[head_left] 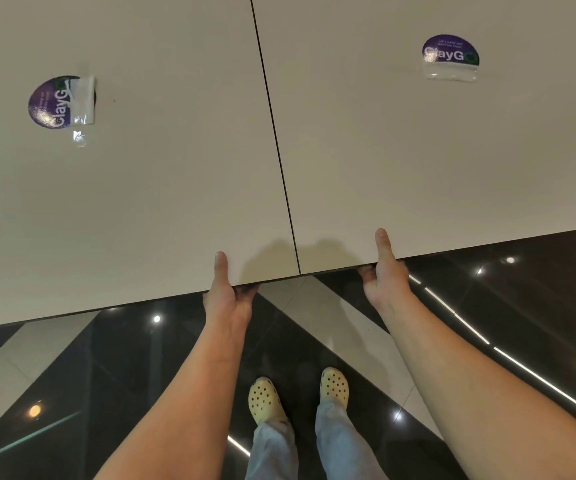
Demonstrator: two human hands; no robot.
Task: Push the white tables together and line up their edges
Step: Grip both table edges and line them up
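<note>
Two white tables stand side by side, the left table (141,188) and the right table (418,150), with only a thin dark seam between them. Their near edges meet almost flush at the seam. My left hand (225,296) grips the near edge of the left table, thumb on top and fingers underneath. On the right table's near edge my right hand (385,271) holds the same way, just right of the seam.
Each tabletop carries a purple round sticker with torn tape, one on the left (59,102) and one on the right (451,55). Below the edge lies a glossy dark and light tiled floor (106,375), with my feet in yellow clogs (265,400).
</note>
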